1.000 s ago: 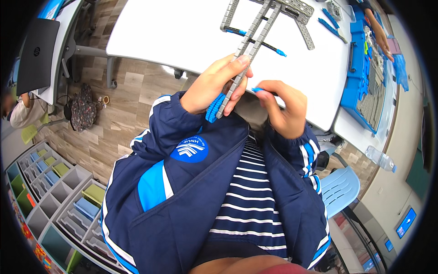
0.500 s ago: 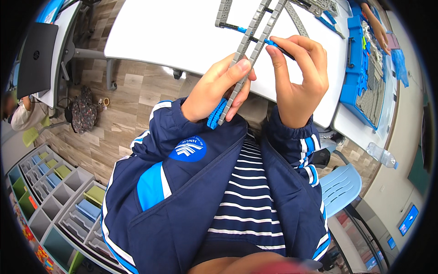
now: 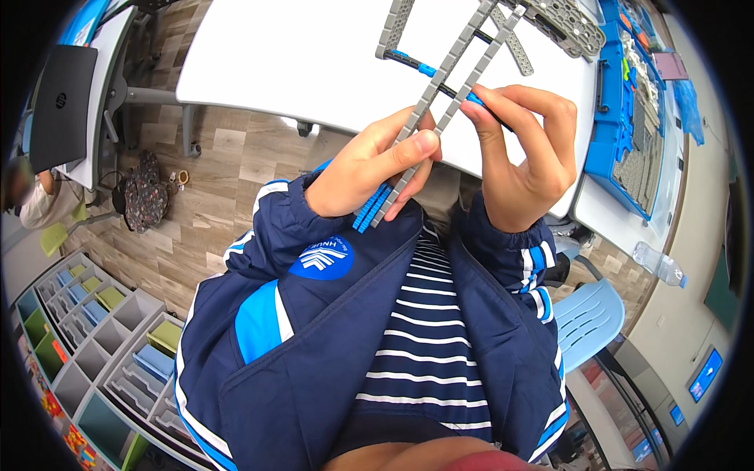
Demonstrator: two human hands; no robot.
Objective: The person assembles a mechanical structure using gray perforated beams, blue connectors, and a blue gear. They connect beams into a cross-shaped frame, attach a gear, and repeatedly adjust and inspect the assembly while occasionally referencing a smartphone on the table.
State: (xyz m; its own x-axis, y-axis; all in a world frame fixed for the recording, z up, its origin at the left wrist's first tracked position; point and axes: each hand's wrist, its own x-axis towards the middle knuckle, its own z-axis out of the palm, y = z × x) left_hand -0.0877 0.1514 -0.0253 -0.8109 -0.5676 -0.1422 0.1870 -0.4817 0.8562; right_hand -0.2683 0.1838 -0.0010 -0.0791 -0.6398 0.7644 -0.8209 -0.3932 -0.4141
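My left hand (image 3: 375, 163) is closed round two long grey building-set beams (image 3: 434, 91) that run side by side, tilted up to the right. Blue gear wheels (image 3: 371, 208) sit between the beams at their lower end. A black axle with blue collars (image 3: 425, 70) crosses the beams and reaches left to another grey beam (image 3: 395, 30). On its right end, thumb and forefinger of my right hand (image 3: 528, 149) pinch a small blue collar (image 3: 476, 100), from which a black axle sticks out under the fingers.
The white table (image 3: 275, 63) lies beneath the beams. Grey beams and plates (image 3: 561, 27) rest at its far right. Beside them stands a blue parts case (image 3: 613, 141) with sorted pieces. A plastic bottle (image 3: 658, 263) and a light blue chair (image 3: 589, 322) are to my right.
The beam assembly has shifted slightly lower and turned a little. My right hand has moved down and right with the collar. A person's arm at the case has left the view.
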